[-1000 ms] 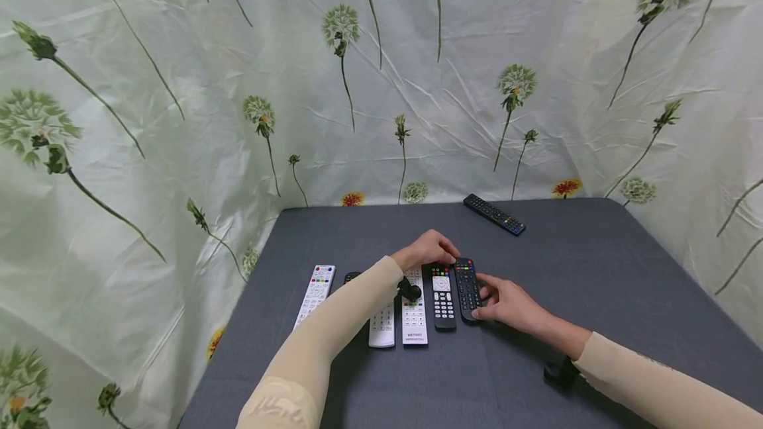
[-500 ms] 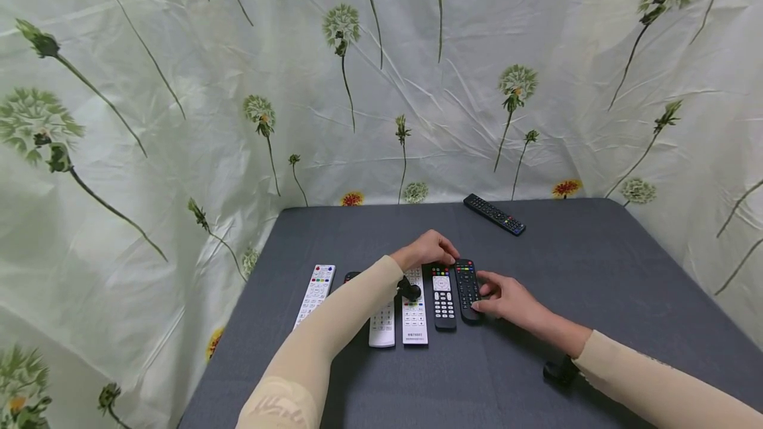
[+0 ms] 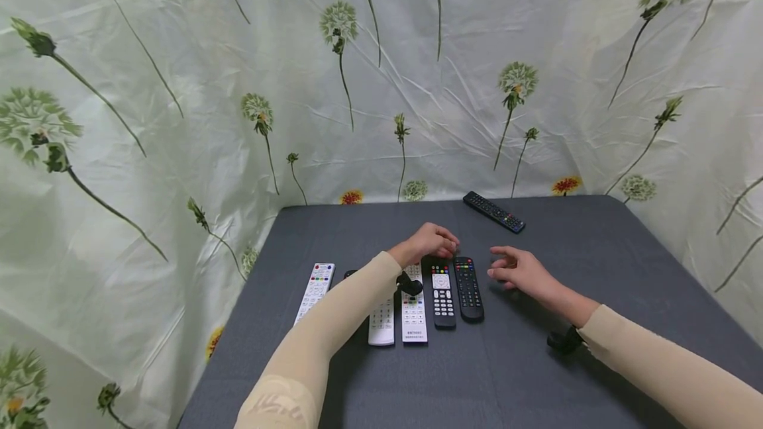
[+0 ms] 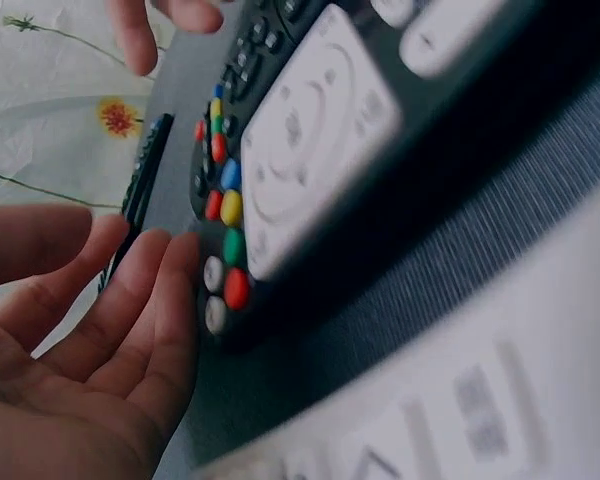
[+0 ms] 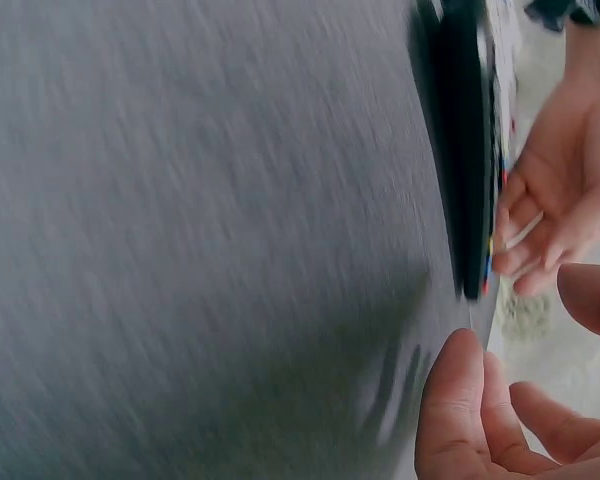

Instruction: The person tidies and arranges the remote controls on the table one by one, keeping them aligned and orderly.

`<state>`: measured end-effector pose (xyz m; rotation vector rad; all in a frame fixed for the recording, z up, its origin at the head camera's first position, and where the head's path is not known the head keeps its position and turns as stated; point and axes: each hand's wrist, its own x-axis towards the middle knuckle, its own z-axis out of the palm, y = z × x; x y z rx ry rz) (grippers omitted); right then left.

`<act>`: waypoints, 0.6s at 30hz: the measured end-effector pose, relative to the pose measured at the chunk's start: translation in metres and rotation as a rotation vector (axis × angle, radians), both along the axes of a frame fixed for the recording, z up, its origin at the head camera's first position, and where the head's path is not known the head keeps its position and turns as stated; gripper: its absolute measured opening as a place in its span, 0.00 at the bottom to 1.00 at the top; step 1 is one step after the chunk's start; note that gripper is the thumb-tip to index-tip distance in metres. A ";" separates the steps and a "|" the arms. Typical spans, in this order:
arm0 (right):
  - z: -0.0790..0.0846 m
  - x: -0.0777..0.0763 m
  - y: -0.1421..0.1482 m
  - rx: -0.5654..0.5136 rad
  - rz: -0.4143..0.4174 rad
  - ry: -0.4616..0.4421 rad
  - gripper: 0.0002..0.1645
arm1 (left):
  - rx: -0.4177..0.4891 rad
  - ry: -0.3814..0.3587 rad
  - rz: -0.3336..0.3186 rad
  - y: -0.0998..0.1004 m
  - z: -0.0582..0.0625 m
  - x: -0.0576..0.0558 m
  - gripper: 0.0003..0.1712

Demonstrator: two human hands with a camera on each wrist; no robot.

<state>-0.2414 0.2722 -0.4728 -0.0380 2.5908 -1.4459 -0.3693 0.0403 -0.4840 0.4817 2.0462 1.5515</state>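
Observation:
Several remote controls lie side by side on the table. At the right end of the row is an all-black remote (image 3: 469, 290), and beside it a black remote with a white pad (image 3: 444, 300). My left hand (image 3: 430, 241) hovers at the far ends of these two, fingers loosely bent and holding nothing. In the left wrist view its fingers are close to the coloured buttons of the white-pad remote (image 4: 320, 140); contact is unclear. My right hand (image 3: 521, 271) is off the table, apart from the all-black remote, with fingers relaxed and nothing between them.
Further left in the row are white remotes (image 3: 414, 313), (image 3: 382, 323) and a slanted white remote (image 3: 314, 291). My left sleeve (image 3: 324, 330) hides part of them and most of a dark-ended one. Another black remote (image 3: 493, 212) lies diagonally near the grey table's (image 3: 566, 363) back edge, before a flowered cloth (image 3: 381, 85).
My right hand has let go of the all-black remote's right side and moved up and to the right. My left hand has lifted slightly from the remotes' far ends.

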 end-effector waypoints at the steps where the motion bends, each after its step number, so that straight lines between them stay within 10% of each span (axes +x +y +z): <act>1: 0.002 -0.003 0.003 -0.005 -0.003 0.003 0.38 | 0.014 -0.007 0.006 0.001 0.001 -0.001 0.10; 18: 0.004 -0.058 0.057 -0.110 -0.173 0.066 0.37 | 0.051 -0.052 -0.019 0.033 0.010 0.006 0.19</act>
